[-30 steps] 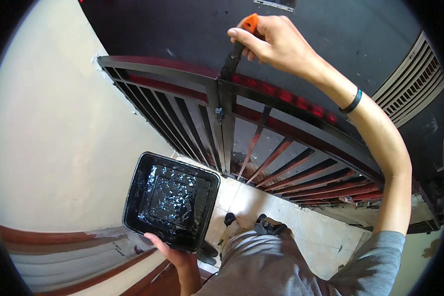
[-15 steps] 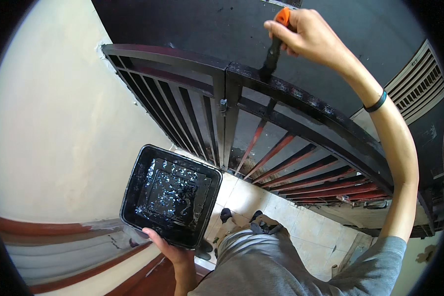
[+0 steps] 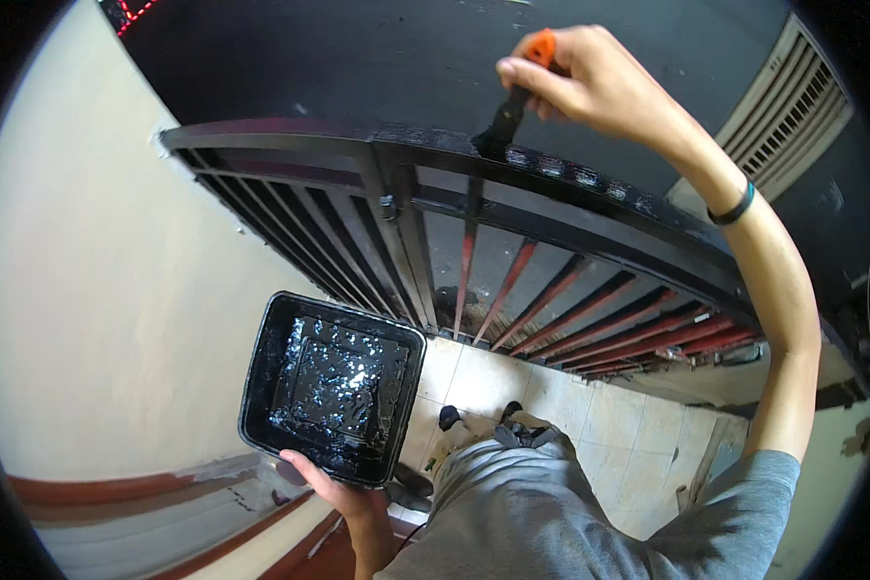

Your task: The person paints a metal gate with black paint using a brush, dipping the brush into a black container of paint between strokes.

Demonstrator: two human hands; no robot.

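Raised at the upper right, my right hand (image 3: 580,82) grips a paintbrush (image 3: 508,118) by its orange-tipped handle. Its dark bristles press on the top rail of a metal gate (image 3: 590,181), where wet black paint glistens. Several bars of the gate still show red, others are black. At the lower left my left hand (image 3: 333,488) holds a square black tray (image 3: 251,387) by its near edge, thumb on the rim. Glossy black paint (image 3: 343,382) coats the inside of the tray. The fingers under it are hidden.
A cream wall (image 3: 87,290) rises on the left, with red-brown and grey bands (image 3: 97,503) low down. Light floor tiles (image 3: 561,406) lie around my feet. Beyond the gate are a dark surface (image 3: 377,58) and a pale slatted vent (image 3: 783,106).
The brush has moved slightly left along the top rail. My view has shifted, so the gate sits further left in it. The tray stays in my left hand.
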